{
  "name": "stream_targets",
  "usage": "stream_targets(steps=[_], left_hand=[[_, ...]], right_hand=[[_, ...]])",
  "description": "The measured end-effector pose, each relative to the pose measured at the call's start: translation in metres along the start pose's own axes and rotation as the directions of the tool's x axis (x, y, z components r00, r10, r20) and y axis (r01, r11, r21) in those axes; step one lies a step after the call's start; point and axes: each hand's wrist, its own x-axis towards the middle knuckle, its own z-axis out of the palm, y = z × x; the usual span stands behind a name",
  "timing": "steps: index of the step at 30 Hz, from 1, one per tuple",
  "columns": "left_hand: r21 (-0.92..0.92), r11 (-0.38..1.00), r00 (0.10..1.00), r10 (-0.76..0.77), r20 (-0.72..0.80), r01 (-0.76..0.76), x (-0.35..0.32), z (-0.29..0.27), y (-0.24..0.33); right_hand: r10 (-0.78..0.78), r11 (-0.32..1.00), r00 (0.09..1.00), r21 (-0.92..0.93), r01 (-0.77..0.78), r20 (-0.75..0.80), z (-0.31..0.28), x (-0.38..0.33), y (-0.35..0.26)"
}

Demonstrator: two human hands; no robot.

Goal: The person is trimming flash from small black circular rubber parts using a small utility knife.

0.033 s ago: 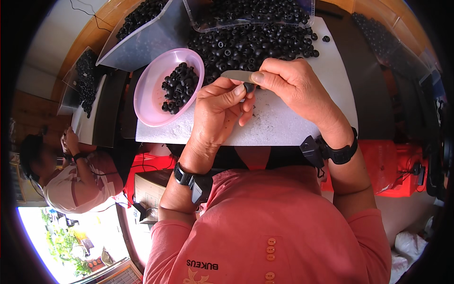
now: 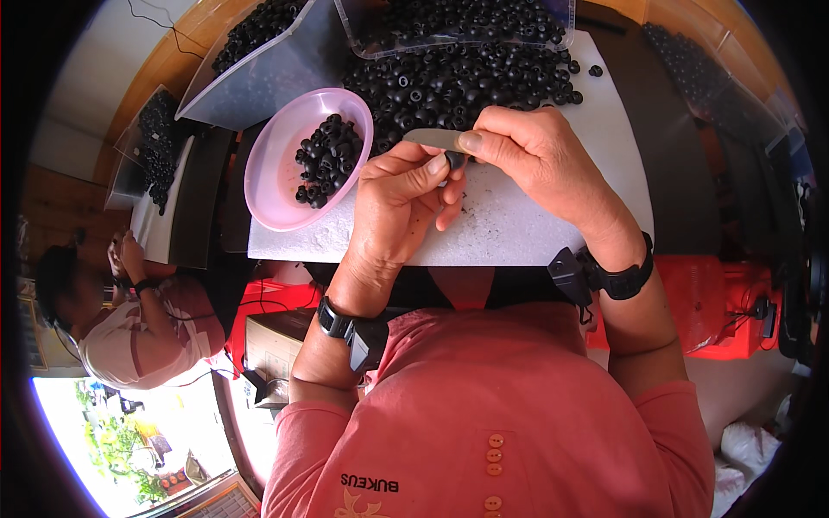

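Observation:
My left hand (image 2: 397, 198) pinches a small black rubber ring (image 2: 454, 159) between thumb and fingertips, just above the white board (image 2: 518, 229). My right hand (image 2: 535, 160) holds a thin grey blade (image 2: 432, 138), thumb pressed on it, its edge against the ring. Both hands meet at the middle of the board. A pink bowl (image 2: 276, 186) to the left holds several black rings. A large pile of the same black rings (image 2: 466, 82) lies on the board just beyond my hands.
A clear plastic tray (image 2: 458, 22) of rings stands at the back, and a grey tray (image 2: 259, 78) at the back left. Another person (image 2: 129, 302) works at a board on the far left. Red crates (image 2: 717, 302) sit below on the right.

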Motion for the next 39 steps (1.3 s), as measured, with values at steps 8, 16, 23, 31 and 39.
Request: stream_targets(steps=[8, 16, 23, 31, 39], left_hand=[[-0.008, 1.0, 0.999, 0.0, 0.041, 0.0, 0.001, -0.008, -0.002], [0.012, 1.0, 1.0, -0.006, 0.015, 0.006, 0.0, -0.006, -0.002], [0.02, 1.0, 1.0, -0.006, 0.02, 0.006, -0.001, -0.009, -0.002], [-0.036, 0.994, 0.994, 0.105, 0.034, -0.104, 0.005, -0.001, 0.01], [0.052, 0.996, 0.996, 0.08, -0.05, -0.077, 0.002, 0.007, 0.004]], right_hand=[[0.008, 1.0, 1.0, 0.017, -0.008, 0.01, 0.001, 0.0, 0.001], [-0.015, 1.0, 1.0, -0.026, 0.016, 0.015, 0.001, 0.001, -0.001], [-0.021, 0.998, 0.997, -0.055, 0.025, 0.072, -0.001, 0.001, -0.005], [-0.048, 0.994, 0.997, 0.097, 0.042, 0.053, -0.003, -0.002, -0.006], [0.073, 0.991, 0.996, 0.12, -0.066, -0.054, -0.003, 0.001, -0.007]])
